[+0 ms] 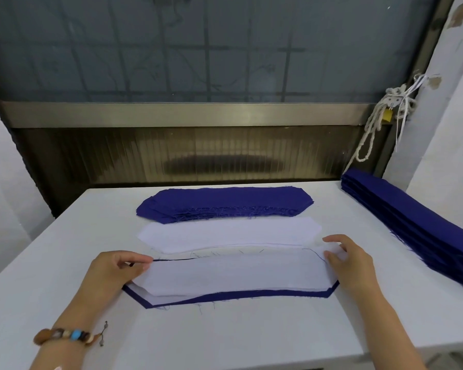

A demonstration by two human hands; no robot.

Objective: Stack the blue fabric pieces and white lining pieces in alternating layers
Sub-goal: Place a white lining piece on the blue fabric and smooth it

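A white table [251, 337] stood against a window [198, 49] of frosted glass with a grille pattern behind it. At the window frame's right side hung a knotted pale rope [369, 129] with a small brass padlock [387, 115]. Along the table's right edge lay a tall stack of long dark blue strips [417, 225], its frayed threads trailing. None of these stood between the hands and the work.

Farthest back lay a pile of blue fabric pieces [222, 201], long with angled ends and fuzzy cut edges. Just in front of it lay a flat pile of white lining pieces [225, 233] of the same shape.

Nearest, a white lining piece [233, 276] lay over a blue fabric piece [251, 295], whose dark border showed along the near edge and corners, with loose threads around it. The left hand [115, 271], a bead bracelet [67, 336] on its wrist, pinched the lining's left end. The right hand [350, 265] pinched its right end, so the hands were well apart.
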